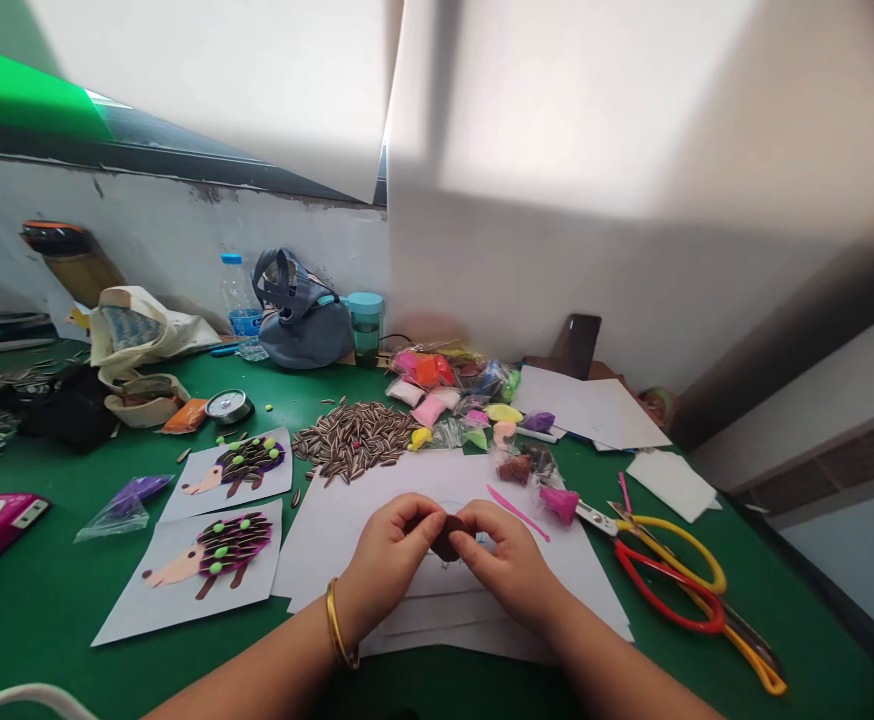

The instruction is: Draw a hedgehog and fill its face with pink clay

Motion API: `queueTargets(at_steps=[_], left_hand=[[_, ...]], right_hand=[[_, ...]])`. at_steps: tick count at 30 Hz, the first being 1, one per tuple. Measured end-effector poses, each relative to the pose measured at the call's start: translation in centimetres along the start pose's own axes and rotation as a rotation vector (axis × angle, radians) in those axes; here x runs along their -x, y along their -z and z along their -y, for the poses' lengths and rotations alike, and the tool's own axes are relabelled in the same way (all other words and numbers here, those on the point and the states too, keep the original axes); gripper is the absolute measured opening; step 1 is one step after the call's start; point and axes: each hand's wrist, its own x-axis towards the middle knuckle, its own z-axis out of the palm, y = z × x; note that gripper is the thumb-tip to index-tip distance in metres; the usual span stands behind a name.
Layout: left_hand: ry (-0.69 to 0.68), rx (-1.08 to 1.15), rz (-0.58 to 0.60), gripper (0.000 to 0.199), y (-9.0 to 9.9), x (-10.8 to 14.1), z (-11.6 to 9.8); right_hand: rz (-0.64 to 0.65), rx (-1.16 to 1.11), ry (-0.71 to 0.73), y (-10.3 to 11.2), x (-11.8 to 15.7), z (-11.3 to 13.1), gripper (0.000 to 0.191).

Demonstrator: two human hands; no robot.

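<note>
Between my two hands is a flattened piece of dark brown modelling clay, held above white paper sheets. My left hand, with a gold bangle at the wrist, pinches the clay's left side between thumb and fingers. The right side is pinched by my right hand. Faint blue drawn lines show on the paper behind the clay, mostly hidden by my hands. A thin pink clay strip lies on the paper to the right. Beyond it are bagged brown clay and a pink clay lump.
Scissors with red and yellow handles lie at right. A heap of striped sunflower seeds sits behind the paper. Two hedgehog pictures lie at left. Bagged coloured clay, a bottle, a blue bag and a phone stand farther back.
</note>
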Motion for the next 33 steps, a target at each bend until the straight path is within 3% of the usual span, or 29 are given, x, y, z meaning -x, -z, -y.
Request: queueTargets(at_steps=[7,9,15,24,28,33], left_hand=[[0.029,0.074,0.002,0.026,-0.41,0.0,0.49],[0.008,0.005,-0.018,0.031,-0.32,0.04,0.73],[-0.166,-0.239,-0.135,0.01,0.13,-0.14,0.45],[-0.004,-0.099,-0.104,0.015,0.02,-0.11,0.43],[0.027,-0.049,-0.037,0.035,-0.15,0.05,0.45],[0.011,-0.101,-0.04,0.013,-0.08,-0.14,0.23]], right_hand=[[-0.007,-0.006,0.02,0.09,0.02,-0.17,0.024],[0.002,-0.008,0.031,0.07,0.06,-0.18,0.026],[-0.011,-0.014,0.025,0.08,-0.04,-0.32,0.019],[0.005,0.023,0.034,-0.14,-0.05,-0.62,0.012],[-0.051,0.093,0.007,-0.18,-0.03,-0.72,0.011],[-0.013,0.14,0.011,-0.29,0.03,-0.38,0.01]])
